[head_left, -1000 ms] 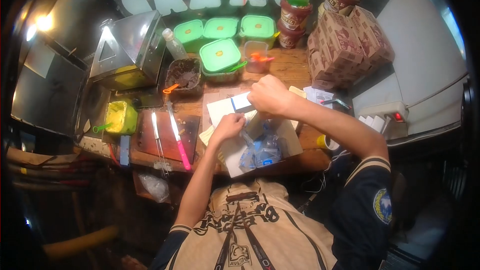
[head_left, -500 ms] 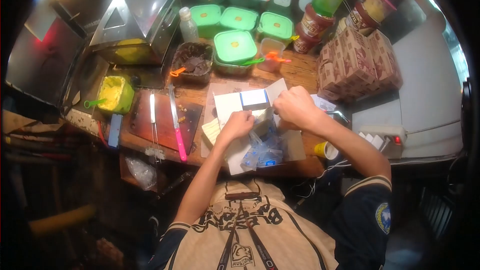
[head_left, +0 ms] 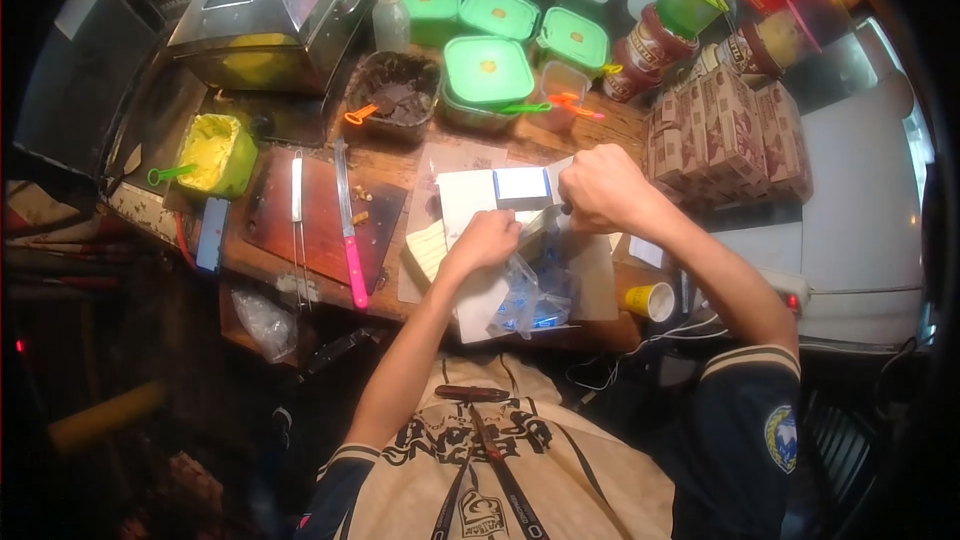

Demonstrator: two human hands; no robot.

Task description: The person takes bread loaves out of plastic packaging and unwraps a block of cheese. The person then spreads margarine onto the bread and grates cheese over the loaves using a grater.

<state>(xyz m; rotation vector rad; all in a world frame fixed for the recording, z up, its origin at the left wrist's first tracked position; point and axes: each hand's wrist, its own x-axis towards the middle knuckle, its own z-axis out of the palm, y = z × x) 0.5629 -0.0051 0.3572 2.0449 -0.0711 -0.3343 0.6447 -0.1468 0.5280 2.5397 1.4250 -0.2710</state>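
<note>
Fingers closed, my left hand (head_left: 487,240) is at the upper edge of a crumpled clear plastic bag with blue print (head_left: 533,298). My right hand (head_left: 603,185) makes a fist just right of a small white box with a blue edge (head_left: 522,185); what it grips is too small to make out. Both hands are over an opened white carton (head_left: 462,202) lying on brown paper. Left of the carton leans a pale ridged block (head_left: 428,248). Part of the bag's upper end is hidden by my hands.
A dark cutting board (head_left: 275,205) bears a pink-handled knife (head_left: 354,270) and metal tongs (head_left: 298,190). Behind are green-lidded tubs (head_left: 488,70) and a chocolate tub (head_left: 390,100). Stacked cartons (head_left: 715,135) stand right; a yellow cup (head_left: 650,301) lies near the front edge.
The view has turned, so the table's things appear shifted. My right hand has come down from above the small white box to its right side. My left hand stays by the bag.
</note>
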